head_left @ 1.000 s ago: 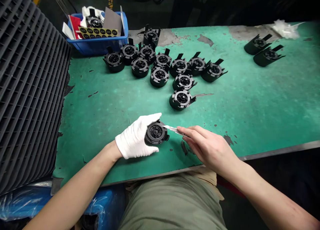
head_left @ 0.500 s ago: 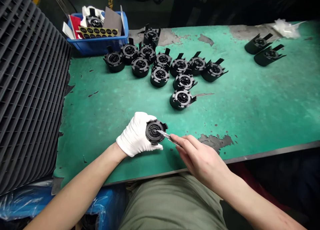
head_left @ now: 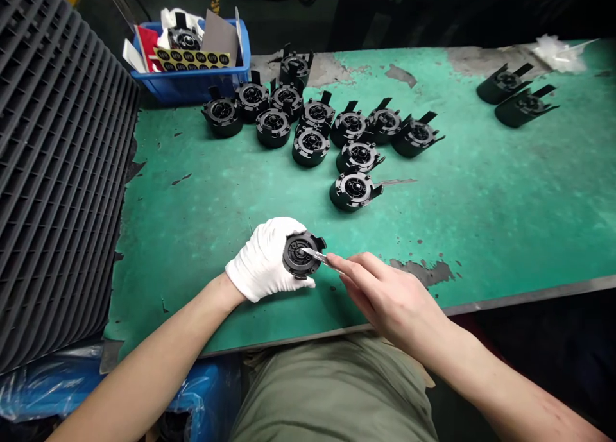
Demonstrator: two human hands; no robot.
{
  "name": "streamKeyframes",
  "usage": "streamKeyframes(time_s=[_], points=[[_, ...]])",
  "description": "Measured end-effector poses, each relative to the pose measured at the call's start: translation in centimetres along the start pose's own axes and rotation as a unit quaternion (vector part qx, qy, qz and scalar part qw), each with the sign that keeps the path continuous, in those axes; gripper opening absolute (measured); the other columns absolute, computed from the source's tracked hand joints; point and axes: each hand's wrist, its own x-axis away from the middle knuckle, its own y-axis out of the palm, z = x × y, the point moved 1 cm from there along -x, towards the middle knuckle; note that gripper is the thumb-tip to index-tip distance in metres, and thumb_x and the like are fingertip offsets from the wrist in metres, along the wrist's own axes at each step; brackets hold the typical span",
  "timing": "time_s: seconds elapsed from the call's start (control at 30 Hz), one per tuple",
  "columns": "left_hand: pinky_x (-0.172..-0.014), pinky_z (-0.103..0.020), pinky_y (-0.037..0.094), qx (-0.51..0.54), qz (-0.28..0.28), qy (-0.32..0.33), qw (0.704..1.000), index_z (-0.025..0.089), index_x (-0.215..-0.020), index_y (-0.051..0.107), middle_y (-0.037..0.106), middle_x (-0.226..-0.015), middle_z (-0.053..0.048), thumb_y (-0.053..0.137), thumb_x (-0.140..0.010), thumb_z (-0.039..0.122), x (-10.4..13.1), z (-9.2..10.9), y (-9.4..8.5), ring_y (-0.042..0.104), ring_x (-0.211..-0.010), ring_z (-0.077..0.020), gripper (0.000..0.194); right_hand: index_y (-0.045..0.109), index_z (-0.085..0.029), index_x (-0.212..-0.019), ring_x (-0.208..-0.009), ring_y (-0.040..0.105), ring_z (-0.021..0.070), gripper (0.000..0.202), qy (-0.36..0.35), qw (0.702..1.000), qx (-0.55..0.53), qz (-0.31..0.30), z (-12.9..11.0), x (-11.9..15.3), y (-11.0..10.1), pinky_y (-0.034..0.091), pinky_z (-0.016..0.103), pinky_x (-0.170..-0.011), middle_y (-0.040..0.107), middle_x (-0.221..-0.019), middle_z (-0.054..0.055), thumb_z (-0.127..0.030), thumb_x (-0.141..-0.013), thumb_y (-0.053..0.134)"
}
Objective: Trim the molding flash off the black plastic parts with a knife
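The white-gloved left hand curled around the round black part. The bare right hand was pinched just to the right of it.

The left hand grips a black part. From four o'clock, the right hand points a blade at its centre. A blue bin sits at eleven o'clock

Round black stickers, on a yellow sheet, lettering too small to read
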Motion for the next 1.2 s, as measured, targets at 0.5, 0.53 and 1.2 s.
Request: streamKeyframes(time_s=[0.5,0.53,1.2], points=[[-0.104,-0.053,0.058,-0.010,-0.018,-0.016,1.000,0.018,-0.139,0.052,0.066,-0.130,-0.019,0.084,-0.069,0.082,0.2,-0.3,0.2,0.069,-0.120,-0.0384,0.101,0.042,-0.016,-0.157,-0.070,0.057,0.0151,0.065,-0.092,0.991,0.094,-0.025,1.2,-0.7,-1.2,0.039,0.028,-0.054,0.069,-0.106,0.007,0.000,-0.094,0.046],[-0.104,-0.054,0.058,-0.011,-0.016,-0.014,1.000,0.018,-0.139,0.052,0.066,-0.130,-0.019,0.084,-0.068,0.083,0.3,-0.4,0.2,0.069,-0.120,-0.0386,0.102,0.041,-0.016,-0.158,-0.071,0.057,0.0150,0.067,-0.100,0.990,0.095,-0.026,1.4,-0.9,-1.3,0.039,0.028,-0.055,0.069,-0.105,0.007,0.001,-0.093,0.045],[-0.121,-0.056,0.053,0.125,-0.148,-0.013,0.981,0.021,-0.169,0.025,0.058,-0.157,-0.020,0.081,-0.076,0.025,-0.5,0.3,-2.3,0.061,-0.143,-0.0397,0.109,0.058,-0.021,-0.141,-0.099,0.072,0.0201,0.036,-0.098,0.995,-0.010,0.030,5.9,-1.5,-1.6,0.055,0.033,-0.085,0.076,-0.118,0.009,-0.012,-0.106,0.052]])
